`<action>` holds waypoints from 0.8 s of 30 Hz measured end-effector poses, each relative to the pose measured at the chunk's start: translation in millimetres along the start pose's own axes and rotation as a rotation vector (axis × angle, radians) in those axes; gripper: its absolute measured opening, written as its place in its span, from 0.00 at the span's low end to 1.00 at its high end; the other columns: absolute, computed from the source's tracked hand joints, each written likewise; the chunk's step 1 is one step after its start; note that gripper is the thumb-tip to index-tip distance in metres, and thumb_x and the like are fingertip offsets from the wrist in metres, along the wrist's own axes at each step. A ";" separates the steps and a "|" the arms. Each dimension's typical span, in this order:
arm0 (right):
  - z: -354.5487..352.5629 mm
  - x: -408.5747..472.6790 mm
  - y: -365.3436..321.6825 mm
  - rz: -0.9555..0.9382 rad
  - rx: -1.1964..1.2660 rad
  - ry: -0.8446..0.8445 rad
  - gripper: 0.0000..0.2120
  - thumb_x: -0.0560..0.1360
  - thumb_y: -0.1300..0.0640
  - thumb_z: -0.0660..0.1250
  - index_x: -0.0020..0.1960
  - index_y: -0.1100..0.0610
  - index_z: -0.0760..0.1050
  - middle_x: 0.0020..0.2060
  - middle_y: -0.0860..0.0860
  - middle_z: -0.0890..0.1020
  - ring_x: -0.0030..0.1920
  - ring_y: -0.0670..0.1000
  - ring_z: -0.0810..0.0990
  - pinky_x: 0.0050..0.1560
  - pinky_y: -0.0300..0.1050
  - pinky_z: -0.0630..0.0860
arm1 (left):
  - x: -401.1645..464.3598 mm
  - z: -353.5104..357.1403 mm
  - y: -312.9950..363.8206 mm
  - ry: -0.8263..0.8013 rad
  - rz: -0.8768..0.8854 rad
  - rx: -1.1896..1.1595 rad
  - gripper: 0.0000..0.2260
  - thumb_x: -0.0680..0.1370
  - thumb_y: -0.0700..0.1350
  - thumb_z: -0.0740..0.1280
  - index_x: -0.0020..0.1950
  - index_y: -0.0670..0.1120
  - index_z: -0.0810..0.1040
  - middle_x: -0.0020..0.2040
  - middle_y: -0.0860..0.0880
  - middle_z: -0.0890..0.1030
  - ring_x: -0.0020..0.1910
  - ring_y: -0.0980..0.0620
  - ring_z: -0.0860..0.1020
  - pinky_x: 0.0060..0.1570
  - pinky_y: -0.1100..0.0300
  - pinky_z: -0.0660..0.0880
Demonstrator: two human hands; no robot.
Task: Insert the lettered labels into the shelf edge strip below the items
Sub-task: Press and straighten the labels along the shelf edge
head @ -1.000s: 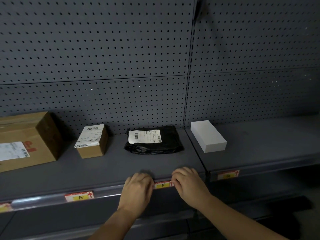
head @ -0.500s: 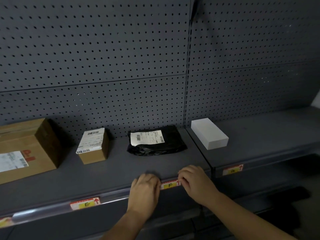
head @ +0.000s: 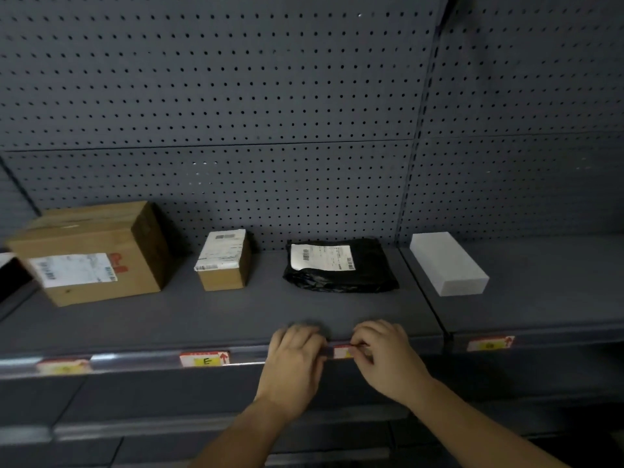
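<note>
— While pressed against the shelf edge strip (head: 152, 358), left hand (head: 295, 361) lies palm down, fingers curled over the shelf's front lip, covering the left end of the label (head: 342, 351). Cannot tell whether anything is pinched beneath it.

— And right hand (head: 388, 356)?

— Sits just to the right of the left one, fingertips bent down onto the same label, pinching its right part against the strip. Letter hidden between the two hands.

— Straight beyond the hands?

— Black parcel (head: 341, 268) with a white shipping slip, lying flat on the shelf (head: 236, 315).

— Left of the left hand?

— Label marked E (head: 205, 359), seated in the strip with a red arrow, below the small cardboard box (head: 224, 261). Further left, a blurred label (head: 64, 365) under the large cardboard box (head: 91, 251).

— Right of the right hand?

— White box (head: 447, 263) on the neighbouring shelf bay, with another label (head: 489, 343) in the strip under it, letter unreadable.
</note>
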State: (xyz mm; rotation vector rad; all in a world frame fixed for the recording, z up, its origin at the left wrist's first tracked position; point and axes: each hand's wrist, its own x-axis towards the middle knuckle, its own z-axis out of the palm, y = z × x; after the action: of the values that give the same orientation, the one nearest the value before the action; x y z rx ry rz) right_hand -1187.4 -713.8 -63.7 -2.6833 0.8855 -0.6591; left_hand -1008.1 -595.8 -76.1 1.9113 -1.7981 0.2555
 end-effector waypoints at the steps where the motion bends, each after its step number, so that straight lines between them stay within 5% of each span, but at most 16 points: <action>1: 6.7 3.8 -9.9 -0.025 0.015 -0.011 0.04 0.75 0.49 0.67 0.48 0.48 0.78 0.51 0.42 0.79 0.55 0.45 0.74 0.56 0.44 0.66 | -6.0 -5.1 -6.4 0.033 -0.020 0.017 0.09 0.72 0.46 0.70 0.52 0.54 0.77 0.54 0.55 0.77 0.58 0.51 0.74 0.59 0.53 0.65; 11: 66.4 41.1 -112.7 -0.115 0.080 -0.012 0.08 0.76 0.48 0.66 0.51 0.49 0.80 0.57 0.44 0.79 0.59 0.48 0.73 0.60 0.51 0.67 | -72.3 -58.6 -105.8 0.182 -0.222 0.153 0.07 0.75 0.47 0.67 0.51 0.51 0.80 0.55 0.52 0.79 0.55 0.48 0.75 0.52 0.51 0.66; 24: 116.1 69.5 -203.7 -0.002 -0.009 0.022 0.05 0.77 0.51 0.66 0.52 0.48 0.79 0.55 0.42 0.78 0.58 0.45 0.73 0.57 0.44 0.63 | -96.3 -96.5 -214.0 0.062 -0.080 0.146 0.05 0.76 0.45 0.70 0.50 0.52 0.82 0.54 0.53 0.79 0.52 0.49 0.76 0.52 0.52 0.67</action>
State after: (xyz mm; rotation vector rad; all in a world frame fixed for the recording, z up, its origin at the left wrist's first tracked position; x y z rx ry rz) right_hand -978.9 -586.1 -68.2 -2.6901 0.8942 -0.6878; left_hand -791.2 -464.6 -86.3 2.0472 -1.7005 0.4239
